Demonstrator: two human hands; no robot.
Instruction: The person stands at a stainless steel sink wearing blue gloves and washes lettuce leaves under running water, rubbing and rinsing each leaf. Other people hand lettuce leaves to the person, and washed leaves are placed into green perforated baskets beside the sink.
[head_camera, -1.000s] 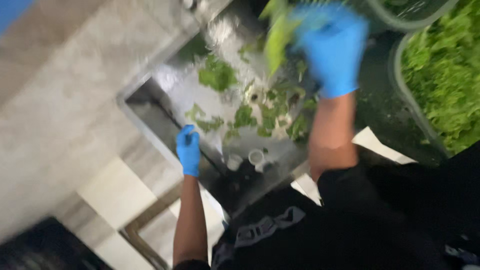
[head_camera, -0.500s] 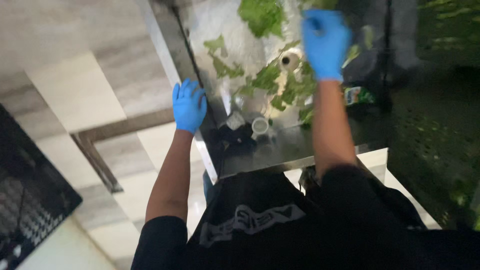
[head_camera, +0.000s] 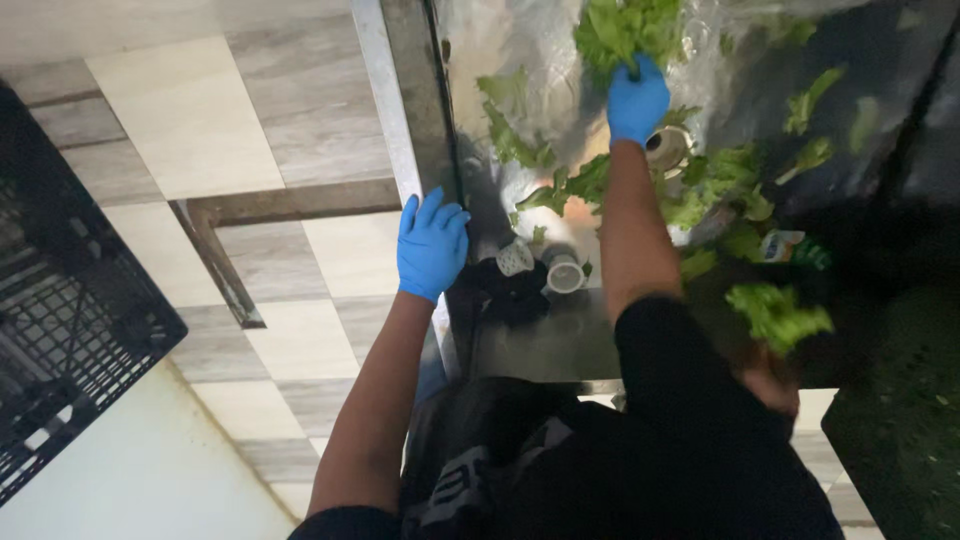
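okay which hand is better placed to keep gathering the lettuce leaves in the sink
Right, probably. The right hand is already down in the metal sink, gripping a bunch of lettuce leaves, with more loose leaves beside it. The left hand rests open on the sink's edge, away from the leaves.

Right hand (head_camera: 637, 100), blue-gloved, grips a bunch of green lettuce (head_camera: 622, 28) over the steel sink (head_camera: 520, 40). Left hand (head_camera: 431, 245), gloved too, rests flat on the sink's edge. Loose leaves (head_camera: 715, 185) lie scattered in the basin, a black crate (head_camera: 70, 330) on the tiled floor (head_camera: 260, 130) beside.
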